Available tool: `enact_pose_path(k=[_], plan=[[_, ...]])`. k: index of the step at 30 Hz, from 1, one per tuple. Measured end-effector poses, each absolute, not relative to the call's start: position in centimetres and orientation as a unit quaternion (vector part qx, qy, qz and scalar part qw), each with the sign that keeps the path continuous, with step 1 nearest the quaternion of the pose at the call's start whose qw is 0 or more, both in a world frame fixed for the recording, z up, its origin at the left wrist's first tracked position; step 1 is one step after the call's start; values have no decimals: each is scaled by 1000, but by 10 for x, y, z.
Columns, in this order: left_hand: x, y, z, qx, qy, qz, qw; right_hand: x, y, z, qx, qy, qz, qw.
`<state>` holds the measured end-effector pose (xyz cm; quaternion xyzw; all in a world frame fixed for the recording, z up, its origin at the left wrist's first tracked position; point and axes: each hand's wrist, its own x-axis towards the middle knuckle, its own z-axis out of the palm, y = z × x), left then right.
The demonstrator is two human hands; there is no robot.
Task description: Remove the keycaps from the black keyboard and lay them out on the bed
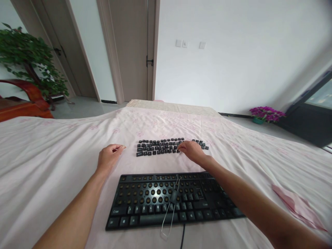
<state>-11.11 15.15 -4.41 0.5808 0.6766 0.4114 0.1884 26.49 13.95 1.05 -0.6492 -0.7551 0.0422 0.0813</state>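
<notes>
While right hand [192, 150] reaches keycaps [162, 151], pot [258, 121] (green) holds flowers [267, 113].

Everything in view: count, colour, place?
tablecloth: one, pale pink, centre
keyboard: one, black, on tablecloth
loose keys: dozens, black, beyond keyboard
wire tool: one, dark and silvery, on keyboard
cable: one, black, at keyboard's near edge
small cloth: one, pink, right
far cover: one, beige, beyond tablecloth
plant: one, green, far left
wooden furniture: one, red-brown, left edge
doors: two, grey-brown, back left
back wall: one, white, behind
wall plates: three, white, on back wall
flowers: one pot, magenta, right background
framed panel: one, dark, right edge
floor: one, grey, background
left hand: one, bare, left of loose keys
right hand: one, bare, over loose keys
</notes>
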Motion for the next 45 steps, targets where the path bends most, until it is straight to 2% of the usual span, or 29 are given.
enact_pose_path(k=[18, 45], plan=[[-111, 151, -43, 581, 677, 410, 186, 265, 141, 11, -650, -755, 42, 79], [-113, 150, -44, 588, 675, 408, 182, 277, 112, 30, -651, -749, 33, 120]])
